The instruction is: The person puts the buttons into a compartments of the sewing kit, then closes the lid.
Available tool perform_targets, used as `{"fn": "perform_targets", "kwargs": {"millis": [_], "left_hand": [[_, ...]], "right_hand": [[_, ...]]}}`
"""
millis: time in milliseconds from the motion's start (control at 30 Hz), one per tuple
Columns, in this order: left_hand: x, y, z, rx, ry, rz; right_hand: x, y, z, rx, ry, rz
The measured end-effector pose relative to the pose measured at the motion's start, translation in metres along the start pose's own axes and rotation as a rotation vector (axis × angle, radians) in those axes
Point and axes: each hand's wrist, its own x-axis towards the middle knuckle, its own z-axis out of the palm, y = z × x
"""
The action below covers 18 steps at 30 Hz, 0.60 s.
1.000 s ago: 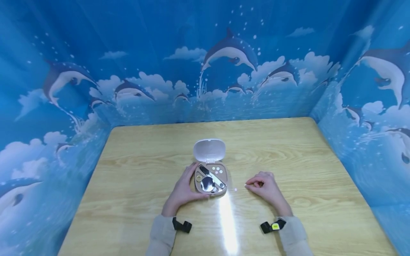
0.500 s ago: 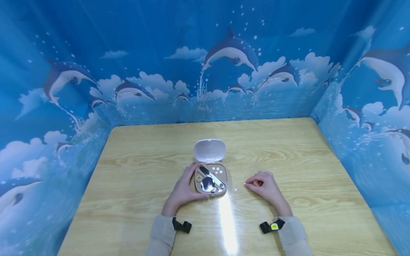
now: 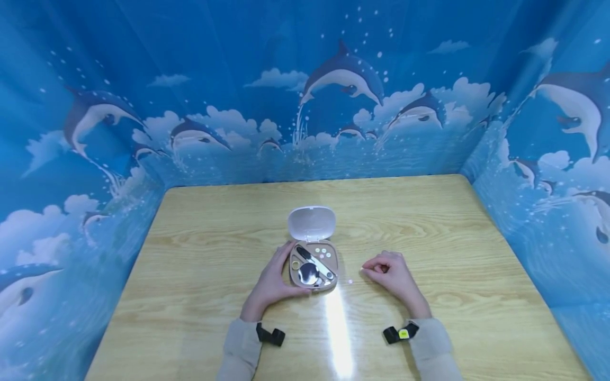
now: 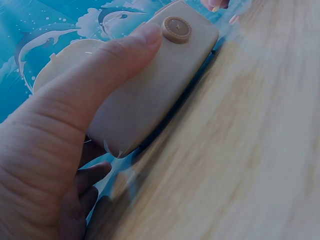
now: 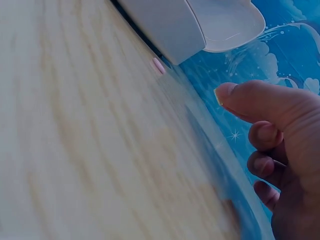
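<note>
My left hand [image 3: 272,286] grips a beige compartment box [image 4: 145,107] from its left side, thumb against the front wall beside a round ridged button [image 4: 177,30]. The box's pale hinged lid [image 3: 312,224] stands open at the back. Inside lie a black-and-white narrow tool [image 3: 316,261], a shiny dark round piece [image 3: 308,274], a yellowish ring [image 3: 295,265] and several small white discs [image 3: 322,253]. To the right of the box, my right hand [image 3: 392,274] pinches a small pale yellow disc [image 5: 218,97] between thumb and finger, other fingers curled.
A small pink disc [image 5: 159,66] lies on the wooden table [image 3: 219,222] between the box and my right hand. Blue dolphin-print curtains [image 3: 229,95] surround the table at the back and sides. A bright light reflection runs along the tabletop below the box.
My right hand has moved slightly left and away from me with the pale disc still pinched. The left hand and box have stayed in place.
</note>
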Motion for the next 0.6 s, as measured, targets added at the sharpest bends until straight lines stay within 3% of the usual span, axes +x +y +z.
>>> {"fn": "perform_targets", "kwargs": {"millis": [600], "left_hand": [[0.001, 0.001, 0.000, -0.008, 0.000, 0.024]], "right_hand": [[0.014, -0.011, 0.005, 0.050, -0.016, 0.031]]}}
